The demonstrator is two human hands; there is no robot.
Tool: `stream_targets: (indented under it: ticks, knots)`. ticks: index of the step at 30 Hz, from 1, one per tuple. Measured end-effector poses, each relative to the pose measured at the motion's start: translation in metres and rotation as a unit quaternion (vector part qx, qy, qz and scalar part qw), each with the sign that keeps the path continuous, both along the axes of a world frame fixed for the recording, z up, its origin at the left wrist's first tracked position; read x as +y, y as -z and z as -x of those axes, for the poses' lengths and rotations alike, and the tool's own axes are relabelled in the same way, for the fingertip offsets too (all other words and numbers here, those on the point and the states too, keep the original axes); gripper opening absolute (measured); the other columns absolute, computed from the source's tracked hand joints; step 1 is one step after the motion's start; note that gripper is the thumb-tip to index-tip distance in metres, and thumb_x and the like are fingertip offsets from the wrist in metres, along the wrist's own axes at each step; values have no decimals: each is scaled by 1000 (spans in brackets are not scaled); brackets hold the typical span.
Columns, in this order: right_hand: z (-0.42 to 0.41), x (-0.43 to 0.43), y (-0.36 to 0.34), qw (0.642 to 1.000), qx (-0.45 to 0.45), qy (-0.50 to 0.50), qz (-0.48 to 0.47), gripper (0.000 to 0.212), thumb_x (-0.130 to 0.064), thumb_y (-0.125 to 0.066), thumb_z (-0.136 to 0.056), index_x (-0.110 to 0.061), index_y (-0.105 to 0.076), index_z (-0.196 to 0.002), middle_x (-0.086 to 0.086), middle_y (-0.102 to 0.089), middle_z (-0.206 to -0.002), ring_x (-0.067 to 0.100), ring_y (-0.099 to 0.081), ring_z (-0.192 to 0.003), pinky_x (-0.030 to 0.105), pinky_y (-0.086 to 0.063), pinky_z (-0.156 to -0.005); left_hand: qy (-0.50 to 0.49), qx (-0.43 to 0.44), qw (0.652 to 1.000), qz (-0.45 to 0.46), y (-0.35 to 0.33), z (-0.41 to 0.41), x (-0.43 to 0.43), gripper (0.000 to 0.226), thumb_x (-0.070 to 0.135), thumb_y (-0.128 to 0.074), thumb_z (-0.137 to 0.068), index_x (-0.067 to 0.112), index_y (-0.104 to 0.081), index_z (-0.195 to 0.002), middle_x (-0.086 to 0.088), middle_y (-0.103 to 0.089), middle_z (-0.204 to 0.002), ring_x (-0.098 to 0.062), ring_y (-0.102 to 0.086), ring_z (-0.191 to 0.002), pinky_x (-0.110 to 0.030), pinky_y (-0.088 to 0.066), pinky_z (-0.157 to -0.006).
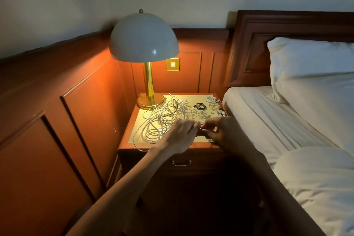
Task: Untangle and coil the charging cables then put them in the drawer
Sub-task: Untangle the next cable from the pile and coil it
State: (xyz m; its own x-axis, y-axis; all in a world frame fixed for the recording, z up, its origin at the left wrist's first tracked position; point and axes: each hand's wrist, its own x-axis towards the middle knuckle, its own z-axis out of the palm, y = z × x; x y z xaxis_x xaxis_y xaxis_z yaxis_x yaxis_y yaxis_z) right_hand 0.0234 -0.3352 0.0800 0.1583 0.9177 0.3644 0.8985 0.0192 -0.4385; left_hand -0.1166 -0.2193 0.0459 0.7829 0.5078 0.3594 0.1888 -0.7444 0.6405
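Bedroom, bed with pillow, lamp on nightstand

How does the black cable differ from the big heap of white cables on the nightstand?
The black cable is wound into a small neat coil; the white heap is loose, tangled loops. The black cable lies toward the back right; the white heap spreads over the left and middle. Both rest on the nightstand top.

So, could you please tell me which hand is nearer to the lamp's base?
Left. The left hand is in front of the lamp base, slightly to its right; the right hand is further right, towards the bed. Both pinch a white cable between them.
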Motion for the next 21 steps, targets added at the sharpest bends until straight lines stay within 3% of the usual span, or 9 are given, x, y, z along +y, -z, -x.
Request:
stream_targets:
  ticks: [3, 5, 7, 10, 13, 16, 19, 21]
  knots:
    - [0, 1, 5, 998, 55, 9, -28, 14, -28, -71, -89, -15, -69, -94, -2, -68, -102, 9, -65, -82, 15, -51, -67, 39, 10, 983, 181, -5, 3, 3, 42, 29, -41, -107, 13, -52, -70, -1, -52, -58, -16, -50, -49, -42, -44, -54]
    - [5, -1, 13, 988, 150, -3, -22, 17, -32, -67, -93, -15, -62, -94, -6, -66, -111, 12, -69, -92, 21, -59, -70, 101, -1, 952, 289, -7, 7, 6, 42, 28, -38, -107, 13, -48, -69, 8, -44, -52, -10, -46, -47, -29, -42, -54]
    - [9, -2, 19, 971, 236, -20, -41, 23, -35, -65, -93, -13, -61, -94, -3, -73, -101, 9, -72, -88, 26, -61, -71, 138, -3, 939, 316, -9, 10, 6, 45, 33, -34, -108, 15, -48, -69, 9, -39, -50, -10, -49, -47, -23, -42, -54]
    - [13, -1, 24, 953, 288, -28, -91, 24, -28, -69, -92, -5, -62, -93, 1, -73, -87, 9, -73, -83, 22, -58, -69, 115, -21, 948, 295, -11, 13, 3, 49, 35, -36, -107, 13, -49, -66, 5, -43, -48, -16, -59, -53, -24, -48, -56]
    - [19, 3, 26, 947, 290, -8, -137, 23, -21, -70, -91, 0, -62, -92, 3, -72, -86, 4, -73, -78, 13, -54, -64, 20, -86, 980, 176, -7, 7, -3, 51, 35, -40, -105, 12, -54, -62, 4, -52, -46, -19, -65, -50, -28, -54, -53]
    - [20, 7, 26, 946, 287, -8, -149, 21, -20, -70, -91, -2, -61, -91, 4, -71, -86, 6, -73, -77, 16, -56, -64, -32, -159, 987, 10, 3, 5, -6, 46, 39, -39, -105, 17, -60, -70, 5, -56, -52, -13, -63, -47, -31, -51, -46]
    - [18, 5, 25, 952, 270, -20, -147, 18, -21, -70, -93, -6, -62, -89, 0, -72, -82, 12, -74, -76, 23, -60, -68, -126, -146, 955, -224, 6, 7, 5, 52, 39, -35, -107, 16, -67, -73, 8, -54, -54, -10, -51, -61, -32, -35, -69]
    - [18, 4, 23, 952, 268, -25, -147, 16, -22, -68, -94, -7, -63, -91, -2, -72, -82, 11, -74, -78, 23, -60, -67, -144, -139, 943, -265, 1, 7, 10, 53, 40, -33, -106, 19, -66, -70, 15, -46, -53, -7, -45, -63, -31, -26, -74]
